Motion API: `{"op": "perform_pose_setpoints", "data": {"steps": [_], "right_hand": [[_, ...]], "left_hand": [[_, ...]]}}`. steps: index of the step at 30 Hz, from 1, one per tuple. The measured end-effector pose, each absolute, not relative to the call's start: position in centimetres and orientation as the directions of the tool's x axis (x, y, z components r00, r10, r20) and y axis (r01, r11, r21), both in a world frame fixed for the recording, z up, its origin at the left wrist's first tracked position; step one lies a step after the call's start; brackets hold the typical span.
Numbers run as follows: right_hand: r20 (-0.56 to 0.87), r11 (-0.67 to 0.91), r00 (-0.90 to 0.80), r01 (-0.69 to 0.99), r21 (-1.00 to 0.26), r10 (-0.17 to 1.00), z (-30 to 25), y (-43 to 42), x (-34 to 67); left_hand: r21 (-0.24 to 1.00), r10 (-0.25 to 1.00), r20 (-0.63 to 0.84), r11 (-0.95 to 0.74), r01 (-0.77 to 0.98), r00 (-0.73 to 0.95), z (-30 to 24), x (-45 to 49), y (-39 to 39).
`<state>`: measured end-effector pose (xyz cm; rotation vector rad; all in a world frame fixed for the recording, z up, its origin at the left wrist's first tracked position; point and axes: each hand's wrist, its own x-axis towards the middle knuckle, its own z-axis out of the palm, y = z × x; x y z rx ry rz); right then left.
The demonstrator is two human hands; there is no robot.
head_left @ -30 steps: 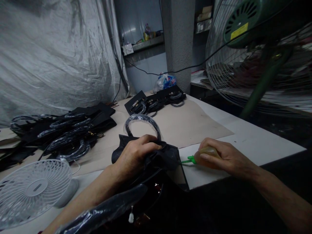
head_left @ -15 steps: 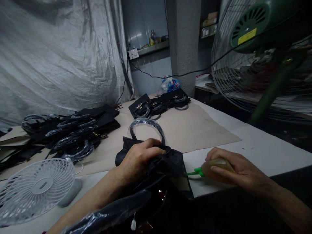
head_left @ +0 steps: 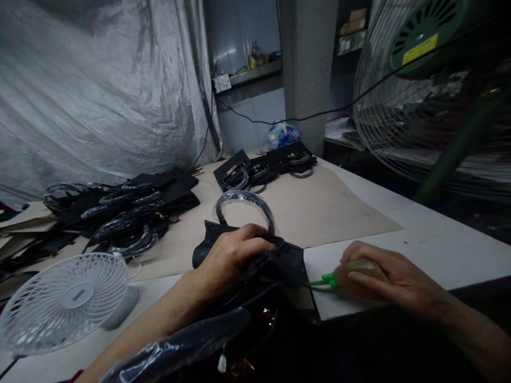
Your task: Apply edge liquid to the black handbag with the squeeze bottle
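Note:
A black handbag (head_left: 295, 263) lies at the near edge of the table, with one plastic-wrapped handle (head_left: 243, 196) arching up behind it and another wrapped handle (head_left: 179, 340) close to me. My left hand (head_left: 239, 250) is closed on the bag's upper part, its fingertips folded over the dark material. In my right hand (head_left: 389, 274) is a squeeze bottle (head_left: 359, 279) of amber liquid, held on its side. Its thin green nozzle (head_left: 319, 282) points left, with the tip at the bag's right edge. Whether the tip touches the bag I cannot tell.
Several black bags with wrapped handles are heaped at the left (head_left: 131, 207), and more bags (head_left: 259, 167) lie at the back. A small white fan (head_left: 75, 295) stands at front left. A large green fan (head_left: 431, 32) looms at right. Beige sheeting (head_left: 319, 207) covers part of the table.
The view has shifted slightly, so everything sits a little further right. Both hands keep their grips, and the nozzle stays by the bag's right edge.

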<state>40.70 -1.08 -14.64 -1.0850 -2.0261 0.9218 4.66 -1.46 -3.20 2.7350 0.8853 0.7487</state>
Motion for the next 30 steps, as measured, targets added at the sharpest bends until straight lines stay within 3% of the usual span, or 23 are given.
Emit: {"op": "perform_pose_setpoints", "data": {"steps": [11,14,20,30], "right_hand": [[0.170,0.406,-0.494,0.421,-0.811,0.853,-14.0,-1.3,40.9],[0.190,0.418,-0.459,0.470,-0.777,0.868,-13.8,-1.3,41.1],[0.247,0.479,-0.505,0.401,-0.781,0.827,-13.6,-1.2,41.2],[0.159,0.389,-0.523,0.365,-0.846,0.837,-13.7,-2.6,41.7]], "left_hand": [[0.296,0.578,0.429,-0.816,0.497,0.694,-3.4,4.7,-1.7],[0.288,0.560,0.475,-0.828,0.482,0.678,-3.9,4.6,-1.4],[0.276,0.546,0.492,-0.837,0.474,0.678,-4.5,4.4,-1.1],[0.273,0.537,0.491,-0.842,0.464,0.686,-4.3,4.6,-1.1]]}}
